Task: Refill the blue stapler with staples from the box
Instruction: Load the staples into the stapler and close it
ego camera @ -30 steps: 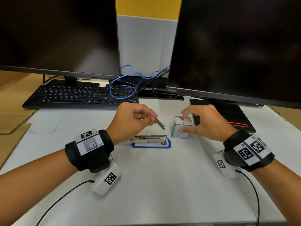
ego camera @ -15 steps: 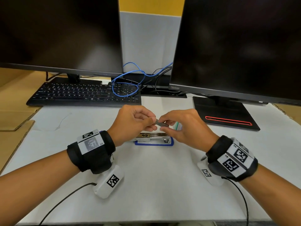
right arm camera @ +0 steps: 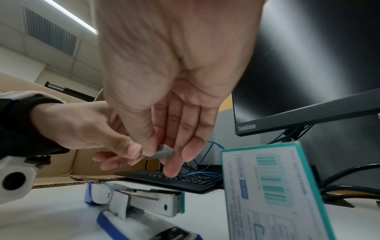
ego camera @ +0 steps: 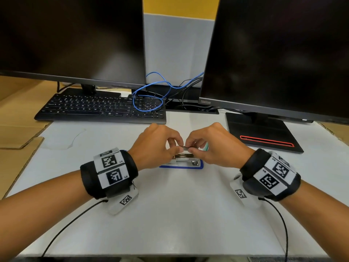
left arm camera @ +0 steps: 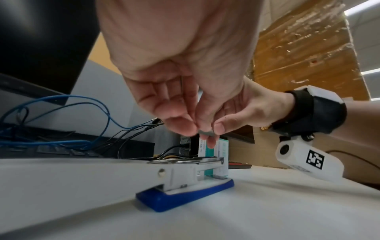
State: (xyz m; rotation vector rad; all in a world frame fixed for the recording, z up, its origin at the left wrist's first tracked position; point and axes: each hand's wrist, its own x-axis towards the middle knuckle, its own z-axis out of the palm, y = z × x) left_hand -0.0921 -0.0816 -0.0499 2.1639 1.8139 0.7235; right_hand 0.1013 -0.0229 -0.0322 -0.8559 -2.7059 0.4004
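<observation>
The left hand (ego camera: 154,146) pinches one end of the strip of staples (ego camera: 184,147), and the right hand (ego camera: 211,146) pinches the other end. Right below the pinch sits the open blue stapler (ego camera: 186,163); the box (right arm camera: 273,193) stands just behind the right hand. This looks like the loading step, so next the strip must go down straight into the slot.

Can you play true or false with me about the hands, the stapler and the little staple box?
1. Both hands pinch the strip of staples. True: the left hand and the right hand each hold an end.
2. The strip is already inside the blue stapler. False: it is held in the air above the stapler.
3. The stapler is shut. False: its top is swung open and the metal channel shows.
4. The staple box stands on the white table. True.
5. A blue cable lies on the keyboard. True.
</observation>
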